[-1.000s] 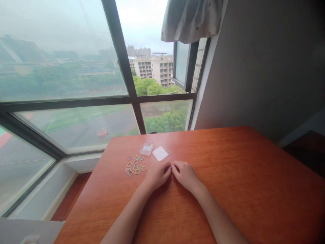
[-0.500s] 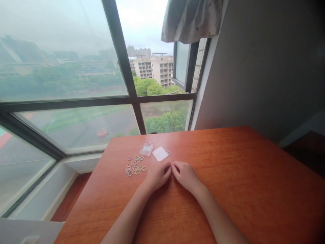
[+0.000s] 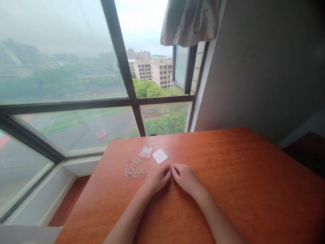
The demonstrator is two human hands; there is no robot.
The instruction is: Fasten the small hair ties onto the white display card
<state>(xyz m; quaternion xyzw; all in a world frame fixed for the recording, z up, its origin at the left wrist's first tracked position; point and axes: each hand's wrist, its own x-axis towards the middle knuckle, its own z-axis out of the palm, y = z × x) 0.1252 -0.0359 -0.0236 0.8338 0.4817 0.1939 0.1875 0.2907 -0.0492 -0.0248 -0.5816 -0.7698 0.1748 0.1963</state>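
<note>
My left hand (image 3: 158, 177) and my right hand (image 3: 186, 177) meet over the tabletop, thumbs and forefingers pinched and the fingertips touching. Whatever lies between them is too small and hidden to make out. To the left of my left hand lie several small coloured rings (image 3: 136, 175) that look like hair ties, in loose groups of yellow, green, pink and pale tones. Just beyond my hands is a white square card or lid (image 3: 159, 156). A single pale ring (image 3: 169, 155) rests at its right corner. Beside the square sits a clear plastic box (image 3: 146, 151).
The reddish-brown wooden table (image 3: 241, 176) spans the view beneath my arms. Along its far side stands a dark-framed window (image 3: 133, 100) with one pane swung outward and a curtain (image 3: 190, 25) above. A grey wall (image 3: 254, 74) rises at the right.
The camera view has shifted slightly. My hands keep their pinched, touching pose with only a tiny movement of the fingers; the rings, box and square stay where they were.
</note>
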